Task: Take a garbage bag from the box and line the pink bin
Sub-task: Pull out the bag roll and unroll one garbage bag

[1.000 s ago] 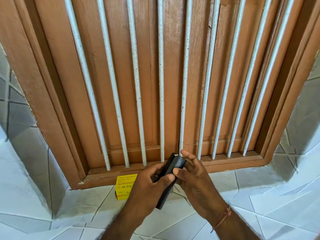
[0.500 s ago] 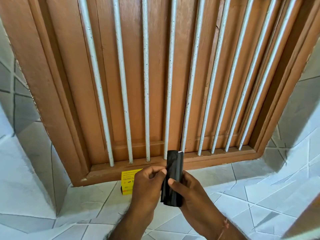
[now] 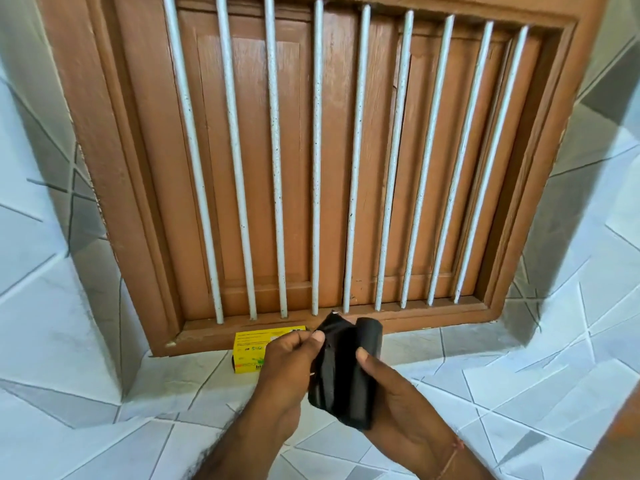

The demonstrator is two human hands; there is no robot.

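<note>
Brown shuttered window [image 3: 311, 150] with white bars [image 3: 275, 161] above a tiled ledge [image 3: 519, 393]. Yellow box [image 3: 249, 349] rests on ledge against the frame. Right hand [image 3: 398, 400] closed around black garbage bag roll [image 3: 346, 372]; left hand [image 3: 287, 365] pinches its loose edge.

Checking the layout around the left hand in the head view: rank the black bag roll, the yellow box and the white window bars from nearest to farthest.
1. Black bag roll: pinched in the left hand, right hand supporting it.
2. Yellow box: on the tiled ledge, just behind the hand.
3. White window bars: above, beyond the ledge.
</note>
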